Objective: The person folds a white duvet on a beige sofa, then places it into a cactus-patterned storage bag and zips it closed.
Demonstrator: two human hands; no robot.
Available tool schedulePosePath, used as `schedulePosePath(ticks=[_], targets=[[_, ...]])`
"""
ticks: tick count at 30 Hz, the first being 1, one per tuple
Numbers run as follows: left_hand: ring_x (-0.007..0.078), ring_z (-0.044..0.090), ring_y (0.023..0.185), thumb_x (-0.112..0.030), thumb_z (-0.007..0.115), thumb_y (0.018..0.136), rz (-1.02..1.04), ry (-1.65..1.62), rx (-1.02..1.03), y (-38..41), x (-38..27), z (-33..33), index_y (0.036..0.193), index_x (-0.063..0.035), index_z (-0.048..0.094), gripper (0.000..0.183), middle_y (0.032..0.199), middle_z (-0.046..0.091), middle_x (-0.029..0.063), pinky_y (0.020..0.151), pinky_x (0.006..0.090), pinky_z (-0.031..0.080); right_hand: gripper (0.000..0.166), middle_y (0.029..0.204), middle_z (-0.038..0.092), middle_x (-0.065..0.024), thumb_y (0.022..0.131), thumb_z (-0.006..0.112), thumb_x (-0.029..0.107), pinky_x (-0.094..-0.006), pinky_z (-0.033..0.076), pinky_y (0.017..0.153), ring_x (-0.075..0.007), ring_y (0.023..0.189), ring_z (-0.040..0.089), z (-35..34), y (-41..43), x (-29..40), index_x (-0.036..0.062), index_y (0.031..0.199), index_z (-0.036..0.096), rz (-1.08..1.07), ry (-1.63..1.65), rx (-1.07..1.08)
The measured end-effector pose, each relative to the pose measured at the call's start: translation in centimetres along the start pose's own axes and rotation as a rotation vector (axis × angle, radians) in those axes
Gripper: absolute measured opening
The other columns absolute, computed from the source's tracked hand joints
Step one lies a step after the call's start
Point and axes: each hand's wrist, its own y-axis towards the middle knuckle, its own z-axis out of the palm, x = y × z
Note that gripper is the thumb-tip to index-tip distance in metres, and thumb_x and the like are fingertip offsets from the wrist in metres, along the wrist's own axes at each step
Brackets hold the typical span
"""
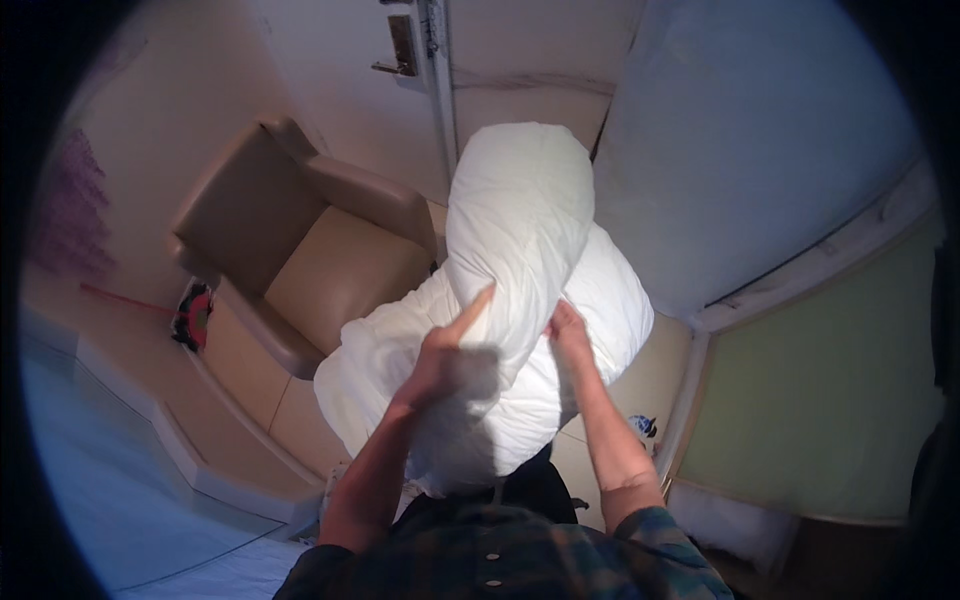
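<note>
In front of my body is a bulky white duvet [525,202], bunched up with one thick fold standing out away from me across the rest of it. My left hand [450,360] grips the near left side of that fold, one finger stretched along the fabric; its lower part is blurred and in shadow. On the other side, the curled fingers of my right hand [568,328] hold the fold's right edge, their tips partly hidden by the cloth. The lower part of the duvet spreads to both sides and sags close to my legs.
A brown leather-look armchair [349,259] stands at the left, touching or nearly touching the duvet. Beyond are a door with a metal handle [394,67] and a pale panel [720,150]. A green-topped surface [810,390] is at right, a ledge [225,480] at lower left.
</note>
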Motion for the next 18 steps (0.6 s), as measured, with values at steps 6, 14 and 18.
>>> schedulePosePath(ticks=[6,14,18], targets=[[0.0388,0.064,0.071,-0.018,0.070,0.077,-0.009,0.300,0.017,-1.0,-1.6,5.2,0.146,-0.0322,0.034,0.078,0.079,0.064,0.0200,0.066,0.0448,0.051,0.034,0.103,0.065,-0.0062,0.098,0.048,0.028,-0.0275,0.050,0.077,-0.0142,0.085,0.061,-4.5,11.2,7.1,0.0010,0.113,0.062,0.302,0.294,0.013],[0.0358,0.058,0.058,-0.007,0.065,0.073,-0.201,0.609,0.154,-1.9,-4.6,11.2,0.144,-0.0333,0.039,0.080,0.069,0.060,0.0175,0.056,0.0412,0.048,0.034,0.104,0.066,-0.0060,0.098,0.048,0.029,-0.0291,0.048,0.080,-0.0147,0.090,0.060,-7.3,19.2,9.4,0.0021,0.114,0.062,0.403,0.174,0.180],[0.0350,0.058,0.056,-0.005,0.063,0.070,-0.140,0.463,0.033,-2.7,-4.9,13.6,0.142,-0.0246,0.045,0.077,0.066,0.059,0.0185,0.056,0.0411,0.048,0.035,0.104,0.066,-0.0060,0.098,0.049,0.030,-0.0299,0.047,0.082,-0.0149,0.092,0.060,-8.6,20.7,9.5,0.0026,0.115,0.061,0.434,0.114,0.242]])
